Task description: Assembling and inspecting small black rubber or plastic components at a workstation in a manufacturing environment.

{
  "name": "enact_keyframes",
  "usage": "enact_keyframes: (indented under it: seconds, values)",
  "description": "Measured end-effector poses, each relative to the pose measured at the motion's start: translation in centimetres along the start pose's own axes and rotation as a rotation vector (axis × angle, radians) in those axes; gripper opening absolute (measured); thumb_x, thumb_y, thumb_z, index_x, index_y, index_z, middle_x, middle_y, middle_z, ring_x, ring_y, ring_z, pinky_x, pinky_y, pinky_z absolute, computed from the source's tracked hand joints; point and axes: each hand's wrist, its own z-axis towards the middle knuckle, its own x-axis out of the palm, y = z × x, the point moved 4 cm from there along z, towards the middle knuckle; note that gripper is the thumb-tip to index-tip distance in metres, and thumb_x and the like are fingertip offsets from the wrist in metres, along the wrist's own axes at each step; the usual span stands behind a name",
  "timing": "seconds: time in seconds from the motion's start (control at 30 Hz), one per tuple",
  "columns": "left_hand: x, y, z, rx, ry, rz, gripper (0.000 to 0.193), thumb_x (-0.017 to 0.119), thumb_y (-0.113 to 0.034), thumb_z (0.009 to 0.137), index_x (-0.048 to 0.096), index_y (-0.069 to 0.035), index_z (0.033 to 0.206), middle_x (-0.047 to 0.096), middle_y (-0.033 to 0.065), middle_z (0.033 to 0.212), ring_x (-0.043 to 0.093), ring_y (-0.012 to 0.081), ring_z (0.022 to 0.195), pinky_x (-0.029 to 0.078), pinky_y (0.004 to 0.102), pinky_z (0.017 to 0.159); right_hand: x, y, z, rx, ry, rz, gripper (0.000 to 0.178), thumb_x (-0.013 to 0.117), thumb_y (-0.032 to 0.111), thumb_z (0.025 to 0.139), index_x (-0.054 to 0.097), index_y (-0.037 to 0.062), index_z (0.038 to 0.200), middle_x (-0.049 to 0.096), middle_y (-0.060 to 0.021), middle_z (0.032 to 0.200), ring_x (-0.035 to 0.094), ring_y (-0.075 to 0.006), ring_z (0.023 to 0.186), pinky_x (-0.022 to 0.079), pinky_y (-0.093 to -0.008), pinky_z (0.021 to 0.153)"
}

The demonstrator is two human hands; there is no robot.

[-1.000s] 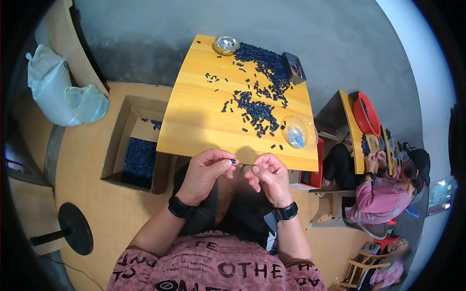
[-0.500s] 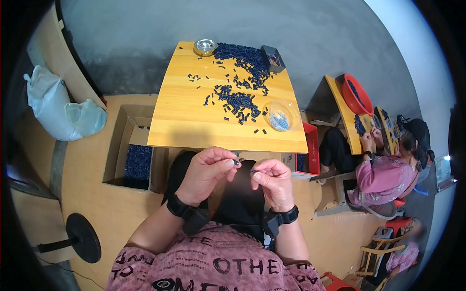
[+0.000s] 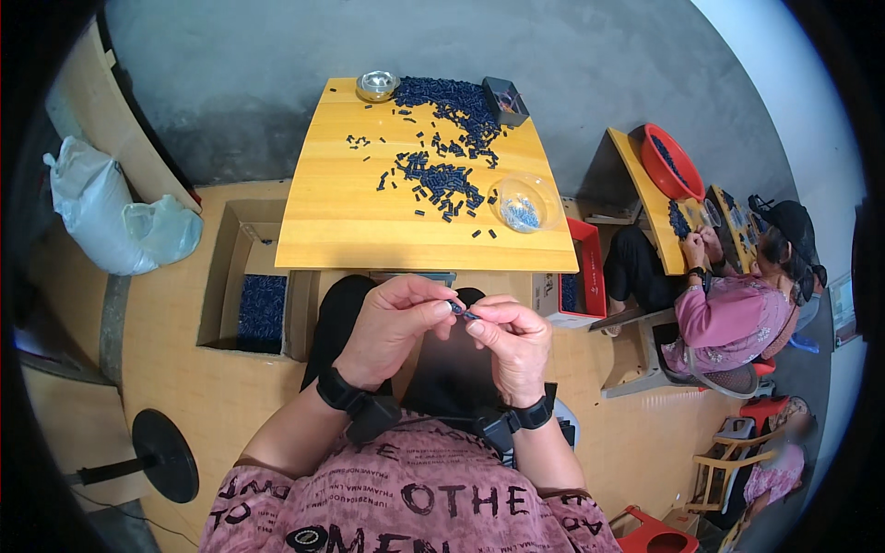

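My left hand (image 3: 392, 332), held over my lap just off the table's near edge, pinches a small dark cylindrical piece (image 3: 455, 307) between thumb and forefinger. Facing it, my right hand (image 3: 513, 346) is closed on a small dark blue piece (image 3: 471, 315). The two pieces almost meet at the fingertips; whether they touch I cannot tell. Beyond the hands, a loose pile of small dark cylindrical pieces (image 3: 441, 182) lies on the yellow wooden table (image 3: 341, 217). A clear plastic bowl (image 3: 544, 189) with tiny blue and whitish bits stands at the table's right side.
At the table's far edge are a larger dark heap (image 3: 452, 100), a metal bowl (image 3: 377, 86) and a black box (image 3: 507, 103). A cardboard box (image 3: 214, 304) stands on the floor at left, a red box (image 3: 593, 276) at right. Another person (image 3: 728, 323) sits working farther right.
My hands have come together, bringing the two small pieces from a visible gap to nearly touching. The whole view has shifted slightly. The pieces on the table look unchanged.
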Motion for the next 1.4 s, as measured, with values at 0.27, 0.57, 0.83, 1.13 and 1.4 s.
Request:
enact_keyframes:
  seconds: [0.27,0.57,0.83,1.13,1.4]
  values:
    - [0.3,0.1,-0.3,0.008,-0.013,-0.014,0.014,0.061,0.003,0.091,0.066,-0.001,0.104,0.069,0.0118,0.095,0.063,0.0157,0.076,0.053,0.0276,0.072,0.2,0.4,-0.6,-0.059,-0.024,-0.177,0.017,0.074,-0.008,0.078,0.072,-0.0027,0.094,0.067,-0.0105,0.097,0.063,-0.015,0.087,0.051,-0.0244,0.077]
    - [0.0,-0.3,-0.2,0.048,-0.039,0.153,0.012,0.061,0.004,0.09,0.066,0.002,0.101,0.069,0.0119,0.092,0.063,0.0151,0.076,0.053,0.0277,0.073,1.4,1.5,-0.9,-0.417,-0.027,-0.6,0.012,0.077,0.001,0.079,0.07,-0.0018,0.089,0.068,-0.0103,0.083,0.064,-0.0184,0.074,0.051,-0.0283,0.065]
    - [-0.1,-0.7,-0.3,0.052,-0.064,0.251,0.013,0.063,0.006,0.088,0.068,0.003,0.099,0.069,0.0116,0.091,0.064,0.0148,0.075,0.053,0.0262,0.072,2.4,3.0,-0.9,-0.605,0.013,-0.923,0.011,0.077,0.004,0.076,0.068,0.003,0.082,0.065,-0.011,0.074,0.063,-0.0267,0.067,0.05,-0.034,0.06]
    - [-0.4,-1.0,-0.2,0.117,0.006,0.346,0.014,0.063,0.008,0.087,0.069,0.003,0.099,0.069,0.0121,0.091,0.065,0.0151,0.076,0.053,0.0256,0.07,3.0,3.0,-0.8,-0.617,0.043,-0.93,0.011,0.077,0.005,0.076,0.067,0.0032,0.081,0.065,-0.0095,0.074,0.063,-0.0261,0.068,0.05,-0.0339,0.061]
    - [-0.6,-2.2,0.2,0.366,0.148,0.659,0.012,0.062,0.006,0.089,0.07,0.001,0.096,0.068,0.0107,0.093,0.065,0.0142,0.077,0.053,0.0246,0.07,3.5,2.2,-0.2,-0.671,0.084,-0.992,0.015,0.078,0.001,0.073,0.067,0.0025,0.083,0.064,-0.0096,0.076,0.062,-0.0261,0.07,0.05,-0.0338,0.063]
